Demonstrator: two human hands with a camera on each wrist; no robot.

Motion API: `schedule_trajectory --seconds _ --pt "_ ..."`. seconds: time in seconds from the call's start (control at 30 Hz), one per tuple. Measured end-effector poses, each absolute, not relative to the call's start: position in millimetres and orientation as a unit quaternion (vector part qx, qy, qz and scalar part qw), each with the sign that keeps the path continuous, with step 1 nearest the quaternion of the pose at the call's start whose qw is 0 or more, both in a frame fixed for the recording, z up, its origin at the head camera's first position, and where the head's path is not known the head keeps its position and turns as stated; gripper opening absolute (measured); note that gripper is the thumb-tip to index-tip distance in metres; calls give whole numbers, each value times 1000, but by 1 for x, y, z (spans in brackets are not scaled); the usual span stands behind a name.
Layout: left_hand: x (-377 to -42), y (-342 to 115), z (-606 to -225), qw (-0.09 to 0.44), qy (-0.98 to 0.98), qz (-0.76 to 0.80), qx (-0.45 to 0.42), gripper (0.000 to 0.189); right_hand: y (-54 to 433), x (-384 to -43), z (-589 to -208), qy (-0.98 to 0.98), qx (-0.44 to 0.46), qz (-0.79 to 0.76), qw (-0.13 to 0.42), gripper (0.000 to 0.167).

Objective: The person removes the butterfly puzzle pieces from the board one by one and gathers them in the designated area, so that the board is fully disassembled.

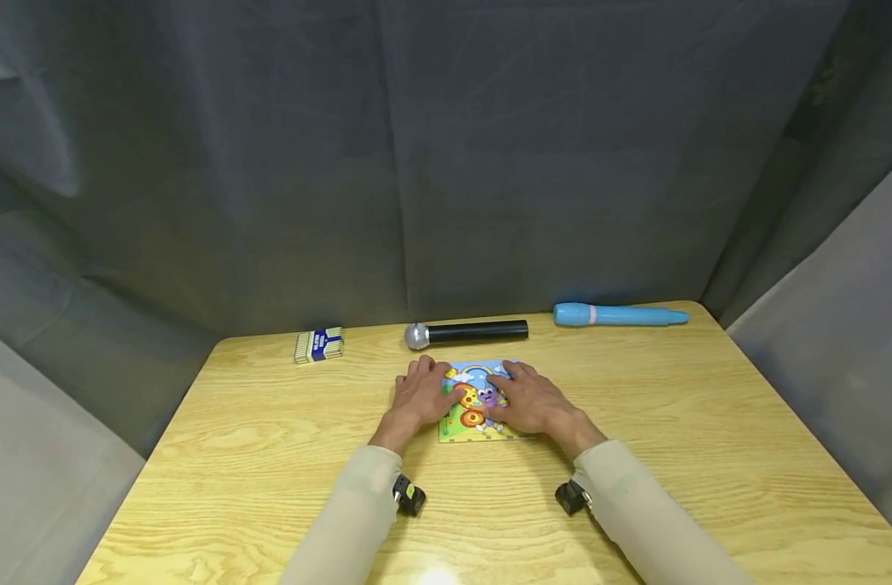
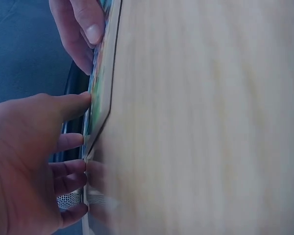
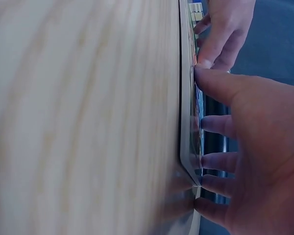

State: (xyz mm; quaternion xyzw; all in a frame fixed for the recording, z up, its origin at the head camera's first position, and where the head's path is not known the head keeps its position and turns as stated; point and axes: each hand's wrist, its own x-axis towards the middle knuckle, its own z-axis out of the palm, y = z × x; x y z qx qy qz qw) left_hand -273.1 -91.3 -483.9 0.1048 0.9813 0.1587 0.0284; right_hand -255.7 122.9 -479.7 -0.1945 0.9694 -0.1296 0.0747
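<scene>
A thin, colourful picture board (image 1: 469, 432) with a cartoon butterfly and a rainbow lies flat on the wooden table. My left hand (image 1: 421, 398) rests over its left edge, thumb on the picture and the other fingertips reaching down by the tabletop. From the right, my right hand (image 1: 535, 400) lies over the opposite edge, its thumb and a finger on the picture. In the left wrist view the spread fingers of the left hand (image 2: 34, 156) touch the board's side (image 2: 102, 93). The right wrist view has the right hand (image 3: 264, 147) similarly spread, fingertips at the board and table.
Behind the board lies a black microphone (image 1: 478, 331) with a silver mesh head. A blue microphone-shaped object (image 1: 625, 315) is at the back right. At the back left sits a small pack of sticks with a blue label (image 1: 319, 345). Dark curtain (image 1: 307, 162) hangs behind the table (image 1: 490, 520).
</scene>
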Motion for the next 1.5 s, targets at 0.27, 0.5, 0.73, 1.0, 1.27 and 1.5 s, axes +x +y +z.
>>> schedule_trajectory --seconds 0.27,0.5,0.73,1.0,1.27,1.5 --pt "-276 -84 -480 33 974 217 53 54 121 -251 -477 969 -202 -126 69 65" --pt "-277 -81 -476 43 966 256 9 53 121 -248 -475 969 -210 -113 70 65" --pt "-275 -81 -475 51 961 273 5 52 121 -246 -474 968 -214 -108 70 66" --pt "-276 -81 -477 57 954 294 -5 53 120 -243 -474 967 -218 -112 71 66" --pt "-274 -84 -478 46 952 303 21 54 120 -242 -473 968 -219 -104 69 65" --pt "-270 -91 -479 49 956 286 49 50 119 -242 -474 968 -219 -103 73 66"
